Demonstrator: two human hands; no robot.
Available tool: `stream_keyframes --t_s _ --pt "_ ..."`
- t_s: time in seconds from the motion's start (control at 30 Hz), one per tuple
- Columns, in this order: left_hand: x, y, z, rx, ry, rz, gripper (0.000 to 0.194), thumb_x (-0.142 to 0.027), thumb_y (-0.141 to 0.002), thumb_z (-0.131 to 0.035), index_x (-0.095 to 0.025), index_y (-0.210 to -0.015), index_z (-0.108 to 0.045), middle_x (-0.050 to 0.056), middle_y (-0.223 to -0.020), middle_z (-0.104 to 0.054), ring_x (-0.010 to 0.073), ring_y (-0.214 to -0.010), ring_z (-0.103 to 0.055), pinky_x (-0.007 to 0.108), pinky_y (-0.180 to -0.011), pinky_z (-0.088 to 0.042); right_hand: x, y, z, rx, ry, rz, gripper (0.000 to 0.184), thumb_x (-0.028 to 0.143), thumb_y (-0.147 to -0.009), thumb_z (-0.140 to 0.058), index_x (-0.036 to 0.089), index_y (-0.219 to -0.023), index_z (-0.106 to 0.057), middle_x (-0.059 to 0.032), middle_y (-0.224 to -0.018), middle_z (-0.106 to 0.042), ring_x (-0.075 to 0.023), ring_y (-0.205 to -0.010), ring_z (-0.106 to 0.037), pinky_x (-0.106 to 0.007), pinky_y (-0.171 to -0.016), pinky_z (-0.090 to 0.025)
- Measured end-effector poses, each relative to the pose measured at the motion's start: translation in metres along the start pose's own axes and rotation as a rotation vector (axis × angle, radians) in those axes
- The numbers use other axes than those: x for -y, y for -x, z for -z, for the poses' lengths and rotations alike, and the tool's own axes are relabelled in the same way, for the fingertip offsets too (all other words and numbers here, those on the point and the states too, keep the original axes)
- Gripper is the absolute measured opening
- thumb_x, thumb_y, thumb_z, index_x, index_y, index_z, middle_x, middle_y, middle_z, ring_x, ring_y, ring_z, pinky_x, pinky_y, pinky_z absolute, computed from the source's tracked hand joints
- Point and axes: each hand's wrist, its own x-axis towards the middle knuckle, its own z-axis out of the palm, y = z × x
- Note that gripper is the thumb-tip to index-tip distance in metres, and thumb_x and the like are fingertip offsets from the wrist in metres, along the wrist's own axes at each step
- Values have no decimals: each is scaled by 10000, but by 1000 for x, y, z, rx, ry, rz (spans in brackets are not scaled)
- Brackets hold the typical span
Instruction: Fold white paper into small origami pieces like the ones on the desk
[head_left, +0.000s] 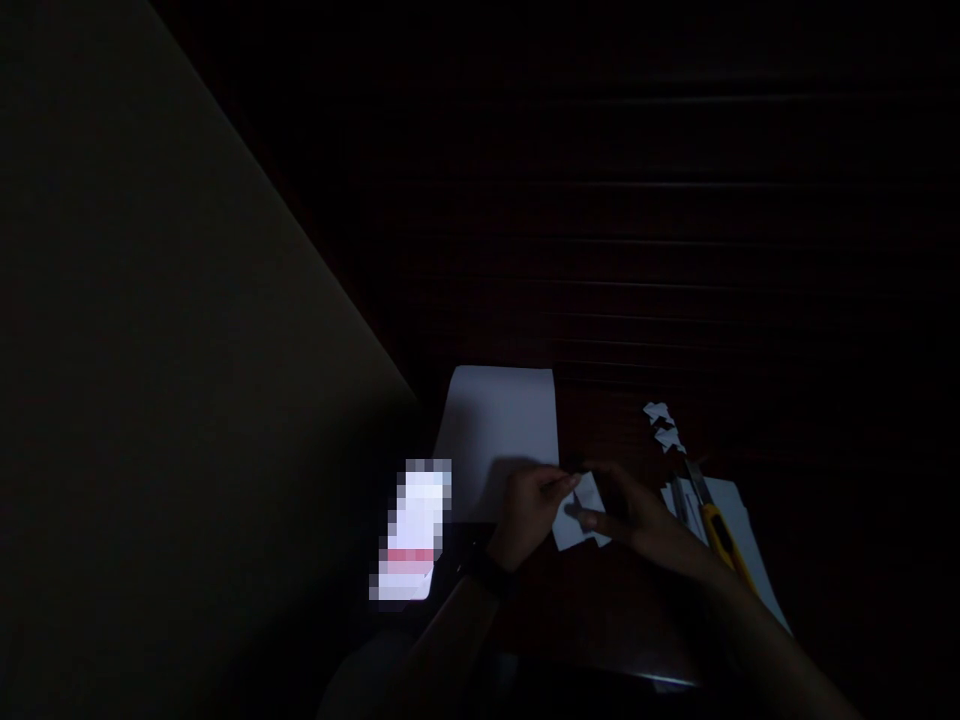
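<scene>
Between my two hands is a small folded piece of white paper (571, 532), held just above the dark table (592, 610). My left hand (531, 505), with a dark band on its wrist, pinches the paper's upper left edge between thumb and fingers. From the right, my right hand (637, 515) grips the same piece, its thumb on the near face and its fingers curled behind. A crease and raised flap show on the paper; shadow hides part of its shape.
A large white sheet (502, 420) lies behind my left hand. A bright, pixelated phone-like screen (412, 530) glows at left. Small folded white papers (664, 425) lie at the back right. A yellow utility knife (720, 535) rests on white sheets (754, 560) near my right forearm.
</scene>
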Motion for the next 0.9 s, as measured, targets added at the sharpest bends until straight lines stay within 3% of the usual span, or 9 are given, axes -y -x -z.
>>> stream_keyframes --t_s 0.1,0.2,0.33,0.5,0.63,0.8,0.9 --pt "-1 -2 -1 -65 109 60 315 -434 -778 -554 -144 -742 -671 37 -677 -655 155 -602 -583 225 -518 -410 0 -1 -2 53 -124 -77 449 452 -810 -534 210 -1185 -483 -52 -882 -645 -191 -756 -628 -278 -591 -499" --pt "-2 -1 -1 -64 182 102 323 -439 -778 -552 -135 -722 -646 21 -631 -619 134 -556 -556 210 -477 -395 -3 -2 -5 32 -119 -141 441 493 -857 -419 178 -1138 -546 -19 -651 -629 -154 -514 -594 -222 -405 -427" --pt "0 -1 -1 -23 147 92 335 -440 -788 -537 -138 -695 -647 25 -626 -614 140 -573 -564 212 -481 -401 -7 -4 -7 -97 59 -49 381 460 -863 -435 190 -1030 -645 -20 -678 -665 -167 -576 -605 -240 -494 -449" --pt "-2 -2 -2 -6 186 54 267 -394 -738 -619 -148 -832 -662 61 -790 -676 180 -717 -620 236 -588 -457 -6 -4 -4 -82 152 32 336 409 -850 -483 248 -1106 -630 -5 -833 -706 -209 -711 -639 -277 -605 -483" --pt "-7 -1 -2 -35 271 34 342 -336 -699 -676 -182 -989 -578 24 -730 -670 156 -662 -622 215 -550 -445 -5 -4 -1 -91 174 79 339 382 -834 -518 263 -1138 -613 -10 -943 -707 -228 -790 -646 -307 -690 -492" --pt "-4 0 -3 -15 290 13 197 -323 -715 -663 -155 -797 -602 31 -726 -649 149 -678 -614 225 -592 -459 -10 -4 0 -106 224 88 337 355 -829 -532 267 -1146 -606 -2 -918 -718 -222 -771 -654 -302 -681 -495" --pt "0 0 -5 -25 270 25 196 -320 -719 -660 -145 -804 -641 59 -788 -660 170 -739 -621 260 -659 -482 -11 -3 1 -93 259 74 362 359 -833 -524 266 -1179 -578 0 -877 -724 -215 -693 -654 -291 -608 -497"
